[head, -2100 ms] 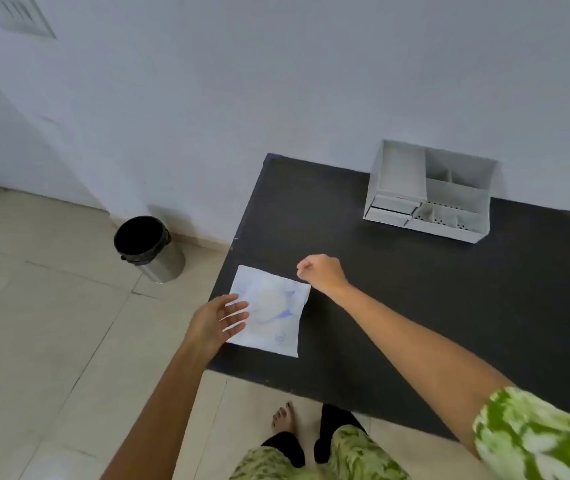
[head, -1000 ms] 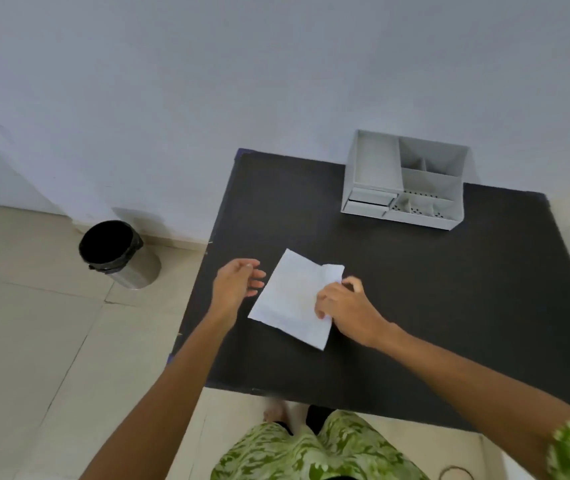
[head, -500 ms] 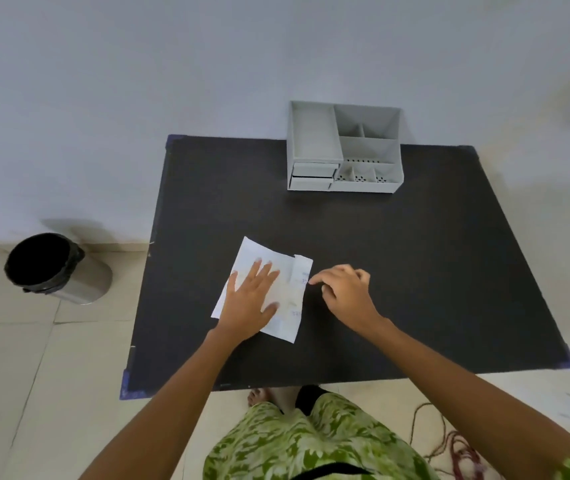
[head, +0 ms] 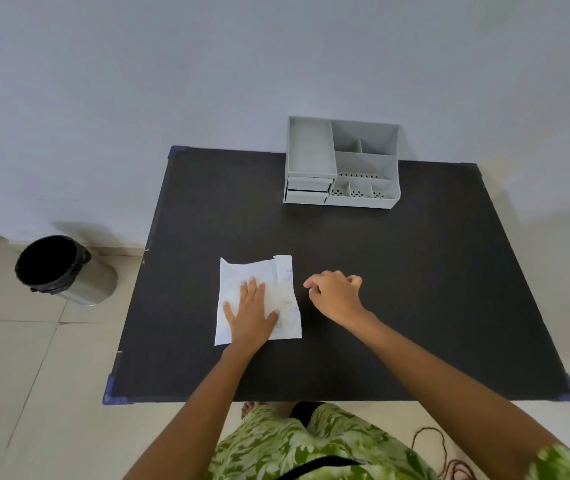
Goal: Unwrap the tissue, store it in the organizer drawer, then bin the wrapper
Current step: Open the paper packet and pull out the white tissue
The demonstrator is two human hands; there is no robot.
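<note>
So the wrapped tissue packet (head: 258,299) is lying flat on the black table (head: 415,289), toward the left-front part of it, with a narrow flap folded up along its right edge and some faint blue print showing there. The left hand (head: 250,315) is pressed flat on top of it, palm down, fingers spread out wide, just pinning it to the table rather than gripping anything. The right hand (head: 335,294) sits just to the right of the packet, close to its edge but apart from it as far as the view shows, fingers loosely curled in with nothing between them. The grey desk organizer (head: 342,161) is at the back of the table against the wall, well apart from the hands, and its two small drawers (head: 308,190) on the lower left look pushed shut. Off to the left on the tiled floor there's a round steel bin (head: 65,270) with a black liner, lid-less and open on top, near the wall. A bit of cord (head: 446,455) is on the floor bottom right.
</note>
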